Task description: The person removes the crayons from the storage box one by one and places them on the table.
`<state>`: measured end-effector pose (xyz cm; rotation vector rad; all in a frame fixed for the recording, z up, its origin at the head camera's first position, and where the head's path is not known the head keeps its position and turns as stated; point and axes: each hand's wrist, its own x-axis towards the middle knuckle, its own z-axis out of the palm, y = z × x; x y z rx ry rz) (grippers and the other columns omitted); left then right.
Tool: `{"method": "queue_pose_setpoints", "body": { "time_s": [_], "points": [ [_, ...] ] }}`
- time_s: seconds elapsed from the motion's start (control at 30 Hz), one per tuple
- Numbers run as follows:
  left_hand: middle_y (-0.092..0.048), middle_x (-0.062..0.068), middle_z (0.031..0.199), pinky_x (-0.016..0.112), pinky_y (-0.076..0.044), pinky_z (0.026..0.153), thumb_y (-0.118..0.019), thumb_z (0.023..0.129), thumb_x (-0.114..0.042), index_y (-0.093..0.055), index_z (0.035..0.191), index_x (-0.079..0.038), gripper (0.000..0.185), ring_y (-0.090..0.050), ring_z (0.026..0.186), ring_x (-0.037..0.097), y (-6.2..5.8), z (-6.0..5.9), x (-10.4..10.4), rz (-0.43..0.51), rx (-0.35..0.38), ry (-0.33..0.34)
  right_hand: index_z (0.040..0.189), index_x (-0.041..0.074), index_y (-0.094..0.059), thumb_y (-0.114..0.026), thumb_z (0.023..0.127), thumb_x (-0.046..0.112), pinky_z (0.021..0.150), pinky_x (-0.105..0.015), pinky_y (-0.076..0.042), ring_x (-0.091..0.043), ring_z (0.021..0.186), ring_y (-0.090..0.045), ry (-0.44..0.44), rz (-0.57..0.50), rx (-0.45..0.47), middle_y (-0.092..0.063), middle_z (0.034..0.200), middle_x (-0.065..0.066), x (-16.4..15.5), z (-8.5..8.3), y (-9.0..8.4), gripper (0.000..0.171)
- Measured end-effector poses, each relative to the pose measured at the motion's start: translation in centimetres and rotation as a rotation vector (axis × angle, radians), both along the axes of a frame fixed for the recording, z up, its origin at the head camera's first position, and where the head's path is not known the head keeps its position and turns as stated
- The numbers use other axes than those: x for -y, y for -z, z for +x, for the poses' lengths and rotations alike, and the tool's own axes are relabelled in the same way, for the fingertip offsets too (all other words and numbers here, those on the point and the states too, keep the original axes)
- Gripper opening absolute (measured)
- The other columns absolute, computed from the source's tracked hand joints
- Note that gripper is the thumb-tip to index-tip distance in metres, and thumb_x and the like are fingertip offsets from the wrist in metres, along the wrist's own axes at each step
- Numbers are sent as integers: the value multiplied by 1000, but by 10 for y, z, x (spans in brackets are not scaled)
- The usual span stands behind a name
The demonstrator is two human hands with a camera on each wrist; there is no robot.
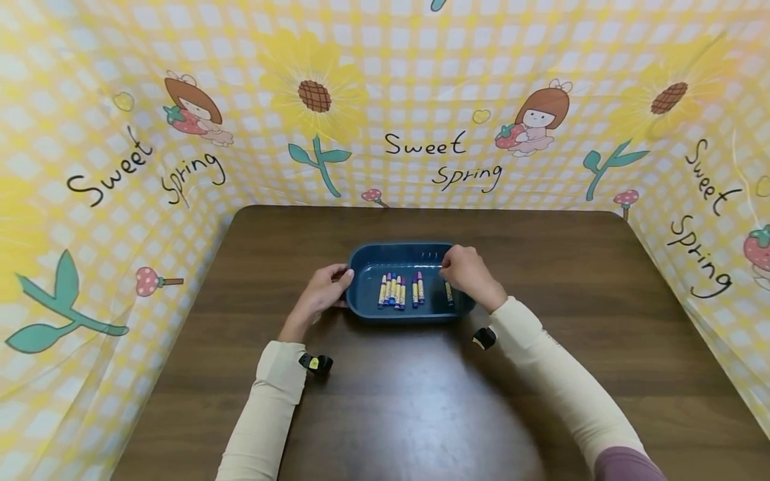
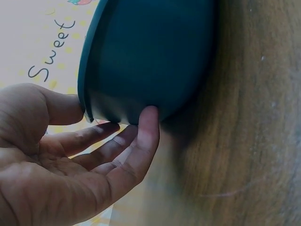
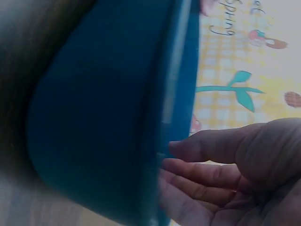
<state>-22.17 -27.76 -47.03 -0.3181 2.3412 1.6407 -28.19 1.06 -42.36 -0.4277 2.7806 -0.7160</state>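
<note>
A dark blue-green tray [image 1: 373,314] stands on the table with several crayons [image 1: 415,294] in it, their wrappers yellow with purple or blue ends. At its left end my left hand [image 1: 325,290] grips the rim. In the left wrist view the thumb is at the rim and the fingers lie against the outer wall. My right hand [image 1: 472,274] reaches over the right end, fingertips inside the tray and thumb close to the forefinger. Just below those fingertips lies a single crayon [image 1: 449,295], apart from the rest. I cannot tell whether the fingers pinch anything.
The brown wooden table [image 1: 391,394] extends around the tray. A yellow checked cloth [image 1: 409,80] printed with flowers and lettering hangs along the back and both sides. Black wrist devices sit on each arm, one at the left cuff [image 1: 315,364].
</note>
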Motion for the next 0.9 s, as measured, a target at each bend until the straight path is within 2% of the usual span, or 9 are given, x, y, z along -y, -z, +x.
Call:
{"method": "queue_pose_setpoints", "body": {
  "time_s": [0.1, 0.17, 0.27, 0.37, 0.63, 0.9],
  "points": [
    [-50, 21, 142, 37, -62, 83, -47, 109, -31, -43, 151, -3, 50, -59, 112, 32, 0, 0, -2, 3, 7, -4, 67, 0, -57, -59, 96, 2, 45, -25, -36, -16, 49, -42, 2, 26, 20, -38, 59, -2, 2, -1, 7, 29],
    [-50, 21, 142, 37, -62, 83, -47, 109, -31, -43, 151, -3, 50, -59, 112, 32, 0, 0, -3, 5, 5, -7, 71, 1, -55, -57, 94, -2, 45, -26, -38, -17, 50, -45, 2, 43, 21, -41, 62, -4, 2, 0, 11, 23],
    [-50, 21, 142, 37, -62, 83, -46, 109, -32, -43, 151, -3, 51, -59, 111, 32, 0, 0, -4, 2, 2, -12, 83, -2, -62, -55, 91, -6, 48, -27, -45, -20, 57, -56, 3, 66, 7, -55, 72, -10, 3, 1, 18, 12],
    [-51, 21, 142, 38, -62, 84, -46, 109, -34, -43, 151, -3, 52, -61, 109, 31, 2, 1, -5, 3, 6, -12, 86, -3, -64, -53, 91, -9, 49, -29, -46, -23, 60, -57, -4, 88, -16, -61, 77, -15, 4, 4, 27, 13],
    [-52, 23, 140, 39, -62, 82, -48, 109, -30, -45, 149, 0, 50, -63, 106, 30, 4, 6, -5, 58, -17, -40, 94, -5, -67, -56, 94, -6, 58, -35, -53, -24, 65, -59, -13, 100, -151, -67, 89, -19, 9, 8, 39, 11],
    [-53, 21, 140, 36, -62, 82, -49, 108, -33, -47, 149, -2, 51, -62, 110, 30, 6, 5, -1, 45, -10, -57, 93, -6, -67, -55, 94, -5, 58, -38, -55, -24, 64, -59, -10, 67, -200, -69, 90, -20, 12, 11, 46, 12]
  ]
}}
